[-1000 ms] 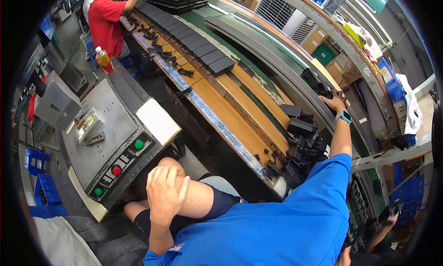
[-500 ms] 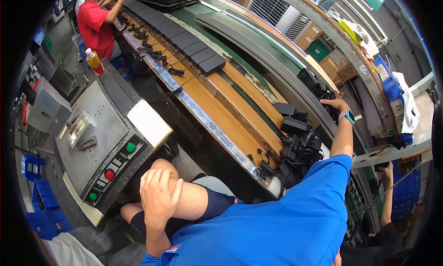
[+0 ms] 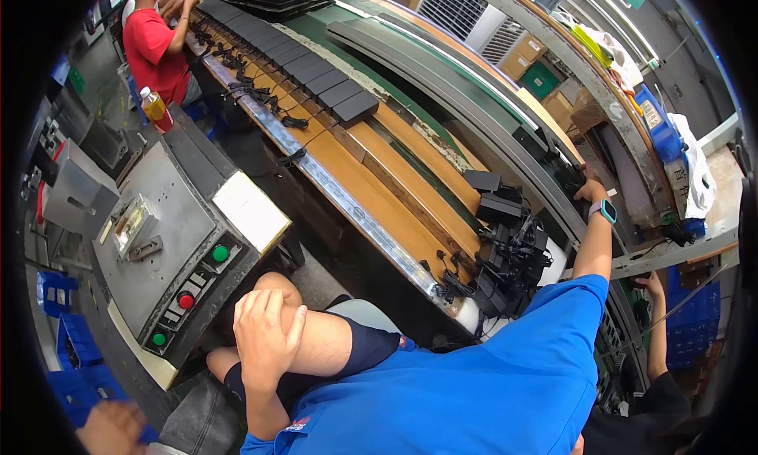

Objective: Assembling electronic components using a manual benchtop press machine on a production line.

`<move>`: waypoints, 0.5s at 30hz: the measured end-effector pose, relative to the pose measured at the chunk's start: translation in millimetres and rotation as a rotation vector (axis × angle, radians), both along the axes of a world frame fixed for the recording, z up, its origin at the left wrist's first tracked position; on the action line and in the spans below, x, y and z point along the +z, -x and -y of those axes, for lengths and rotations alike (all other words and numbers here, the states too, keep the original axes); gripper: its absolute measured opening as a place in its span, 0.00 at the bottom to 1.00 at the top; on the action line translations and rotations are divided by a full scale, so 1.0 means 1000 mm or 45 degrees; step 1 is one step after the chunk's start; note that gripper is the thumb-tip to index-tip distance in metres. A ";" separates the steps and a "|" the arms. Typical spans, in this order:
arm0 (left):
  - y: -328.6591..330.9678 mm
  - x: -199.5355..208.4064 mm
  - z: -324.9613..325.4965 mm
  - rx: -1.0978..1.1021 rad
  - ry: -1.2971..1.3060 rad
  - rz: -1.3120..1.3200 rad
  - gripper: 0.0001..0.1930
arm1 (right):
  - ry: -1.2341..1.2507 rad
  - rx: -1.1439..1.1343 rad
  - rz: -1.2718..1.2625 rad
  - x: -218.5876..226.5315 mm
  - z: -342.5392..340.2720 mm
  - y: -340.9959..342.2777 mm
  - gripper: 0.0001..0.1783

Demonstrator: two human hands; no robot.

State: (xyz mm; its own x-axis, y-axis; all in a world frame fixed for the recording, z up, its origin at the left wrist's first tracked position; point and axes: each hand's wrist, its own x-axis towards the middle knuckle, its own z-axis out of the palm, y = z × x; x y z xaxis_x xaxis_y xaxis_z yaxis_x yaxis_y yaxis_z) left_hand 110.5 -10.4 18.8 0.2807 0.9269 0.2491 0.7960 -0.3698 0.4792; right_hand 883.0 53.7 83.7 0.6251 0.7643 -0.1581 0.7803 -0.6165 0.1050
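My left hand (image 3: 267, 333) lies over my raised knee (image 3: 276, 285), with its fingers stretched out and nothing in it. My right arm reaches out across the line on the right. Over there my right hand (image 3: 591, 189) has its thumb and fingers around a black power adapter (image 3: 568, 176); part of the grip is hidden. Closer to me, a heap of black power adapters with tangled cables (image 3: 509, 254) sits at the near end of the wooden bench (image 3: 395, 206). A long row of black adapters (image 3: 316, 76) stretches away along the bench, their cables hanging toward the left edge.
On the left stands a grey machine (image 3: 150, 242) with green and red buttons. A bottle (image 3: 155, 108) is behind it, near a person in red (image 3: 150, 44). Another person's blurred hand (image 3: 114, 427) shows at lower left, and another arm (image 3: 657, 329) at lower right. A metal shelf (image 3: 624, 131) stands at right.
My right hand has moved slightly right and down, and its fingers have drawn in around the dark adapter. Another person's hand has entered at lower left. My left hand stays on the knee.
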 end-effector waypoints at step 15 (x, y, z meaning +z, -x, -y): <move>0.006 0.003 0.006 0.036 0.013 -0.003 0.13 | -0.329 0.283 -0.145 -0.044 -0.099 0.073 0.53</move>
State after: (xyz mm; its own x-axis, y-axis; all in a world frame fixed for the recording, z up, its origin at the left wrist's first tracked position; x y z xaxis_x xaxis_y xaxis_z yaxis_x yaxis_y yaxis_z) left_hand 104.6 -16.0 22.0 0.2548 0.9371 0.2387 0.8071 -0.3420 0.4812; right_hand 809.8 152.6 40.1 0.4285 0.9035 -0.0010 0.8961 -0.4251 -0.1276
